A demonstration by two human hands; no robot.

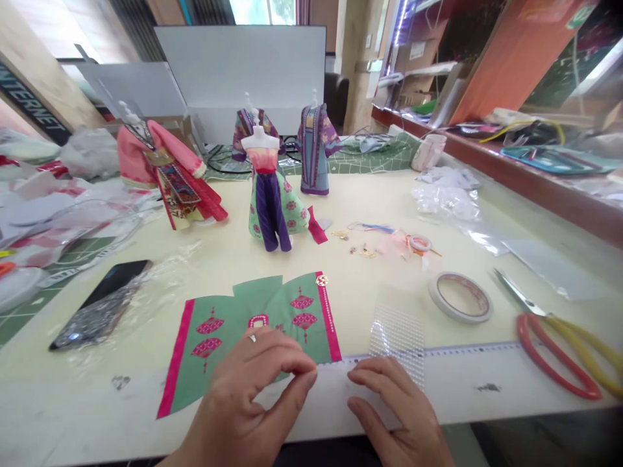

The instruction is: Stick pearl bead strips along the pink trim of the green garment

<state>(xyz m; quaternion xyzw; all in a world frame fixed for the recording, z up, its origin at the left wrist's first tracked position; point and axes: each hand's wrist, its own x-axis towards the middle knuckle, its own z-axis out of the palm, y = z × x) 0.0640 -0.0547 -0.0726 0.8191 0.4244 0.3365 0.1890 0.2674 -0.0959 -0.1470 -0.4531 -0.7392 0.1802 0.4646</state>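
We see the left hand (253,395) resting on the green paper garment piece (243,331), its thumb and fingers pinched together at the piece's lower right edge, while the right hand (394,408) lies just beside it with its fingertips pressed on a clear ruler (462,351) running off to the right along the counter (370,207). Beyond the right hand lie a bubbled plastic sheet (396,331), a tape roll (460,296) and scissors (559,344); well beyond both hands stand three dressed paper dolls (270,188).
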